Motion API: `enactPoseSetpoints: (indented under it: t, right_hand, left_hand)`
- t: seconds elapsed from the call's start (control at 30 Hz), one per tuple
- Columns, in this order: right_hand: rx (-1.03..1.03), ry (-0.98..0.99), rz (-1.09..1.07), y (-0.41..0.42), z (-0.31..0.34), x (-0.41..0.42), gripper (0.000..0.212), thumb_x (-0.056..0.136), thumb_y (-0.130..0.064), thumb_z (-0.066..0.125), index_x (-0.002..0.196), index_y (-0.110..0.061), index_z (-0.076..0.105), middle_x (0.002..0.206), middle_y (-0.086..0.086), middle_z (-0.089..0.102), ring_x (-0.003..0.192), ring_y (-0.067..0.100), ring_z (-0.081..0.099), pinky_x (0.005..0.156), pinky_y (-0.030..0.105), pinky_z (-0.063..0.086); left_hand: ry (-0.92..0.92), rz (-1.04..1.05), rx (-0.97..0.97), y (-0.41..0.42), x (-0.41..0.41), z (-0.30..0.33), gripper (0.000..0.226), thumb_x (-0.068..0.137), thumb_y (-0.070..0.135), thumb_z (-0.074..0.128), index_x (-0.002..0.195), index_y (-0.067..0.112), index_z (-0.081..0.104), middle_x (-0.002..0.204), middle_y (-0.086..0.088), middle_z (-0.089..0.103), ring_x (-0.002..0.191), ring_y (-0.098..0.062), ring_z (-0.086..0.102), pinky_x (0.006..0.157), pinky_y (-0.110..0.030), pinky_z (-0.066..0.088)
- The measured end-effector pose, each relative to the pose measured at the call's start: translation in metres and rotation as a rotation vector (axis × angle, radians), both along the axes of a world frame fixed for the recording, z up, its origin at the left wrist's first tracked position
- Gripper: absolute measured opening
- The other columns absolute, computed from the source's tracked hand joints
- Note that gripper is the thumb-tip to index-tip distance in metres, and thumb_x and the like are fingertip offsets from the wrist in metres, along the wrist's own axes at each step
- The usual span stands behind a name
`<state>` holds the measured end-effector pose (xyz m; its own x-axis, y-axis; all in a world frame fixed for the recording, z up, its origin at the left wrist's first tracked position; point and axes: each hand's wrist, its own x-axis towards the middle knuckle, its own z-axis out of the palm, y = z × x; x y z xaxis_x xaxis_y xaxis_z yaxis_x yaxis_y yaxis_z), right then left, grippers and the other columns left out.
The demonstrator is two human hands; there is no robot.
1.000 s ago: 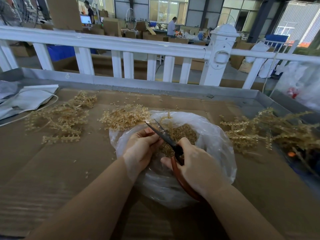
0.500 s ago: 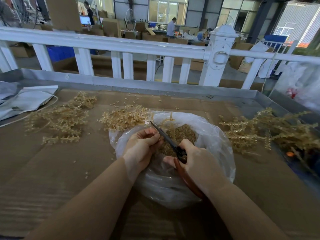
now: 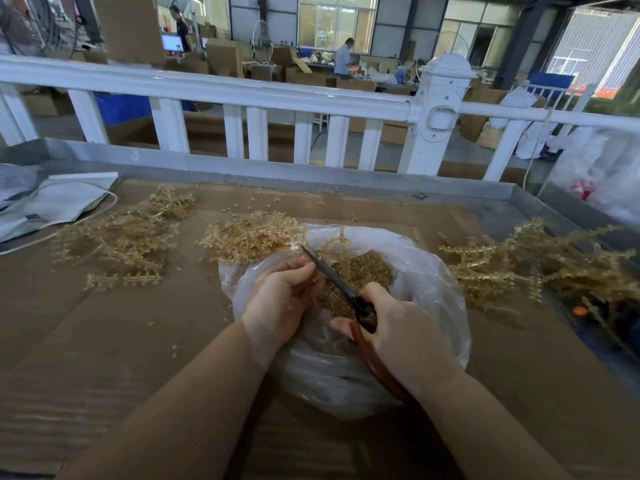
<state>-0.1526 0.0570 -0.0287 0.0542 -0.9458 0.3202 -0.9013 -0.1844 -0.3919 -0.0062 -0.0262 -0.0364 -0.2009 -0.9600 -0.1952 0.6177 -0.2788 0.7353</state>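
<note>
Cardboard tabletop (image 3: pixel 104 341) unchanged; scissors (image 3: pixel 332 275) blades now closed.

White railing (image 3: pixel 242 91), perhaps a grey pouch (image 3: pixel 59 204), cardboard boxes (image 3: pixel 223 57) beyond

- In front of you stands a white fence (image 3: pixel 242 95) with a thick post (image 3: pixel 440 109) along the far edge of the counter (image 3: pixel 311 174), which has a grey metal rim.
- Behind it you see a factory hall with stacked cardboard boxes (image 3: pixel 221 57) and blue crates (image 3: pixel 121 107).
- Large windows (image 3: pixel 332 22) on the far wall give daylight.
- A lit monitor (image 3: pixel 172 43) glows at the left.
</note>
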Motion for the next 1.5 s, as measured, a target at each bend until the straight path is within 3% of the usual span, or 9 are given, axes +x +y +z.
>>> enactPoseSetpoints:
  t: [0.17,0.3,0.47,0.63,1.0,1.2,1.5]
  right_hand:
    - [-0.033,0.028,0.013,0.0018,-0.0026,-0.0047,0.039,0.081,-0.065,0.056,0.083,-0.03,0.038,0.063,-0.013,0.048,0.06,0.008,0.051,0.05,0.013,0.03]
    - [-0.047,0.034,0.01,0.0023,-0.0018,-0.0057,0.038,0.08,-0.066,0.055,0.083,-0.031,0.039,0.06,-0.015,0.046,0.056,0.002,0.046,0.048,0.011,0.03]
    - [-0.007,-0.05,0.018,0.0027,0.002,-0.0068,0.037,0.08,-0.067,0.052,0.08,-0.033,0.04,0.06,-0.012,0.049,0.06,0.001,0.051,0.052,0.013,0.034]
    - [-0.023,0.03,0.002,0.0038,0.0004,-0.0049,0.038,0.081,-0.068,0.051,0.083,-0.033,0.038,0.061,-0.015,0.046,0.058,0.002,0.046,0.05,0.012,0.03]
    - [0.024,0.019,0.012,-0.001,-0.0006,-0.0033,0.041,0.082,-0.067,0.05,0.089,-0.028,0.039,0.077,-0.008,0.059,0.072,0.013,0.06,0.063,0.025,0.048]
    - [0.0,0.048,0.011,-0.0027,-0.0023,-0.0036,0.041,0.083,-0.068,0.047,0.091,-0.028,0.039,0.077,-0.007,0.059,0.071,0.013,0.061,0.063,0.025,0.051]
    - [-0.004,-0.055,0.036,0.0035,0.0045,-0.0043,0.034,0.081,-0.066,0.053,0.084,-0.034,0.042,0.063,-0.015,0.051,0.061,-0.003,0.05,0.052,0.011,0.035]
  left_hand:
    - [0.019,0.04,-0.014,0.0013,0.0009,0.0018,0.029,0.086,-0.013,0.04,0.089,0.01,0.056,0.074,-0.005,0.062,0.071,-0.018,0.063,0.07,-0.029,0.052]
    - [0.047,0.016,-0.015,0.0016,0.0012,0.0033,0.017,0.092,-0.001,0.049,0.086,0.011,0.059,0.069,-0.002,0.066,0.06,-0.011,0.065,0.064,-0.023,0.056]
    - [0.055,0.022,-0.042,0.0027,0.0006,0.0005,0.017,0.088,-0.008,0.051,0.088,0.007,0.06,0.069,-0.001,0.068,0.06,-0.008,0.067,0.059,-0.018,0.056]
    - [0.003,-0.012,-0.058,0.0031,0.0002,-0.0007,0.021,0.087,-0.011,0.05,0.09,0.007,0.06,0.076,-0.004,0.066,0.066,-0.011,0.065,0.059,-0.017,0.055]
    - [-0.034,-0.042,-0.059,0.0055,0.0004,0.0008,0.024,0.089,-0.014,0.045,0.092,0.008,0.055,0.079,-0.006,0.059,0.072,-0.015,0.058,0.061,-0.019,0.053]
    - [-0.033,-0.036,-0.062,0.0044,0.0002,-0.0008,0.025,0.089,-0.014,0.046,0.095,0.009,0.054,0.07,-0.003,0.06,0.057,-0.01,0.062,0.056,-0.019,0.053]
    - [0.004,-0.043,-0.07,0.005,0.0016,-0.0008,0.022,0.088,-0.011,0.049,0.091,0.008,0.059,0.075,-0.004,0.065,0.064,-0.01,0.064,0.057,-0.017,0.054]
